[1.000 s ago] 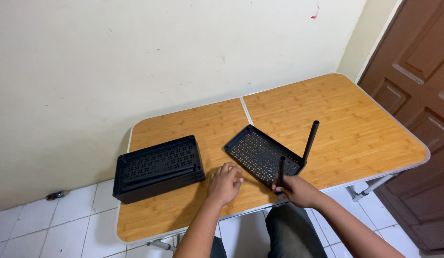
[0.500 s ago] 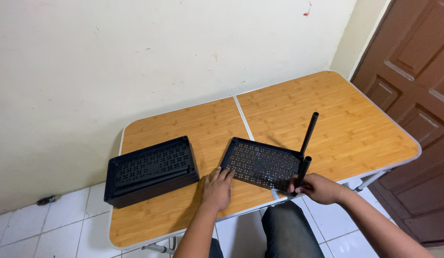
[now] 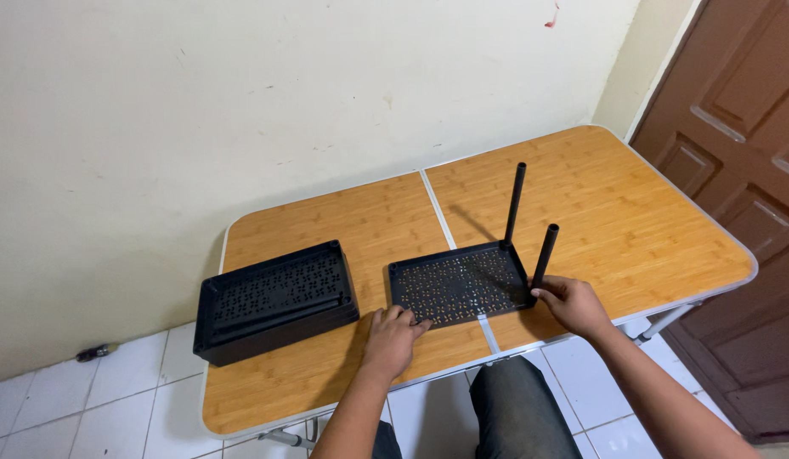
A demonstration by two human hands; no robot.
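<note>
A black perforated shelf panel (image 3: 458, 285) lies flat on the wooden folding table (image 3: 369, 229). Two black tube legs stand upright at its right side: one (image 3: 514, 204) at the far corner, one (image 3: 544, 255) at the near corner. My right hand (image 3: 571, 304) grips the base of the near leg at the panel's corner. My left hand (image 3: 393, 338) presses flat on the panel's near left edge, fingers spread. A stack of black perforated shelf trays (image 3: 275, 299) sits to the left, apart from both hands.
A cream wall runs behind the table and a brown panelled door (image 3: 734, 187) stands at the right. White floor tiles (image 3: 71, 408) show at the left, with a small dark object (image 3: 93, 351) by the wall. My legs are under the table's near edge.
The near leg went from tilted in my right hand to upright at the panel's near right corner. The panel has turned squarer to the table edge. My left hand stays on it.
</note>
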